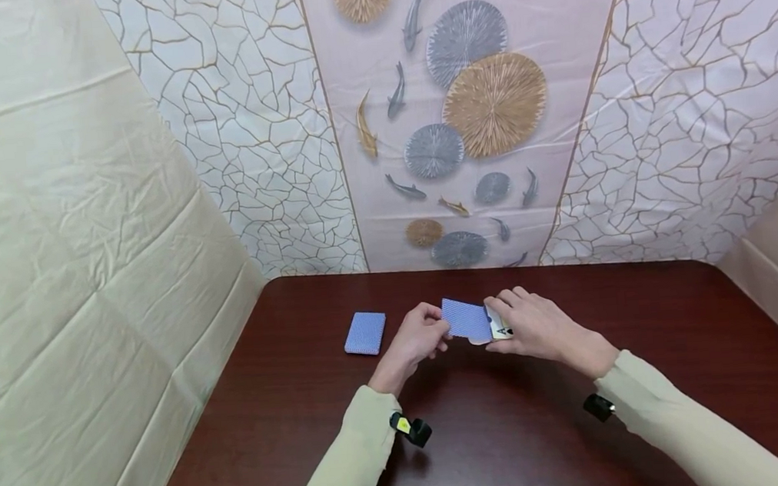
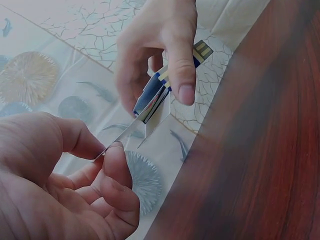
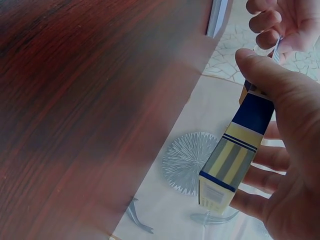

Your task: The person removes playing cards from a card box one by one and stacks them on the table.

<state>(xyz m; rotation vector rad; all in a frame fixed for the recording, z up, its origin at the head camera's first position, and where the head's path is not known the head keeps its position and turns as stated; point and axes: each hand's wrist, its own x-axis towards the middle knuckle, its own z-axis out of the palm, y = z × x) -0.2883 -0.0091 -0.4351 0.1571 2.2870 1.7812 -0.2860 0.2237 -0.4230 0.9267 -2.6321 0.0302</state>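
Note:
My left hand [image 1: 417, 338] pinches a blue-backed playing card [image 1: 465, 319] at its left end, between thumb and fingers. In the left wrist view the card [image 2: 121, 135] appears almost edge-on, a thin line running to the box. My right hand [image 1: 542, 324] grips a card box [image 1: 500, 324] with an ace-of-spades mark on its face. In the right wrist view the box [image 3: 230, 160] shows cream, grey and dark blue bands, held between thumb and fingers. The card's right end meets the box's open end; how far inside it reaches is hidden.
A squared deck of blue-backed cards [image 1: 365, 333] lies on the dark red-brown table [image 1: 503, 434], left of my left hand. Behind the table hangs a patterned cloth [image 1: 285, 167], with a pale cloth [image 1: 75, 301] along the left side. Both wrists wear black straps with devices.

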